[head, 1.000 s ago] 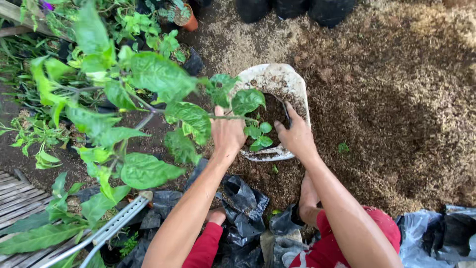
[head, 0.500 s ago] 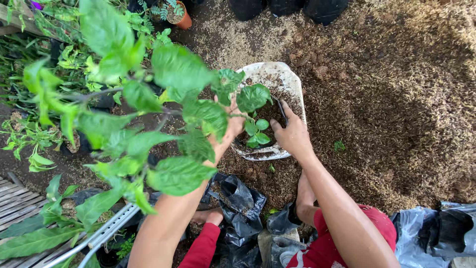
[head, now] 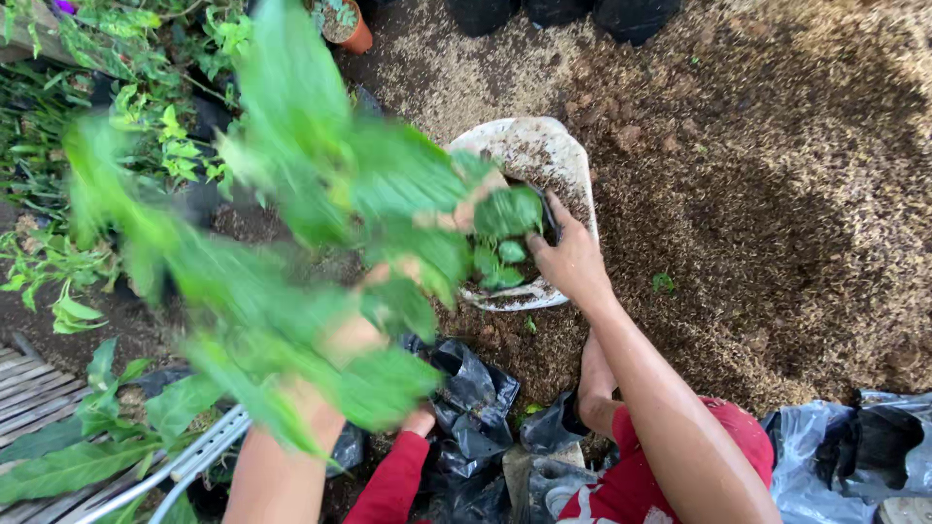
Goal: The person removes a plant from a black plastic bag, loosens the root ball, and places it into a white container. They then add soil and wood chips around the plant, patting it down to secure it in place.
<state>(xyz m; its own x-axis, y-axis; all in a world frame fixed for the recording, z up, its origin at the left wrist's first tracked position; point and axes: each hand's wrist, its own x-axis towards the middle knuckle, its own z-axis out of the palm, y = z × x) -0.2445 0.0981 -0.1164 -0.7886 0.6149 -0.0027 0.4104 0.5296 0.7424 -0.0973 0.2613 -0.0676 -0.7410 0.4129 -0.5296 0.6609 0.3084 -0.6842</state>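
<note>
Swinging nearer the head camera than a second ago, the leafy plant (head: 320, 252) now blurs across the left, hiding the left hand (head: 466, 209), grip unclear. The right hand (head: 573, 262) grasps the black soil pot (head: 544, 209) in the white basin (head: 544, 155).

The person has bare forearms, a bare right hand (head: 573, 260), a left hand (head: 476, 209) mostly screened by blurred leaves, and red clothing showing at the knees and thighs.
</note>
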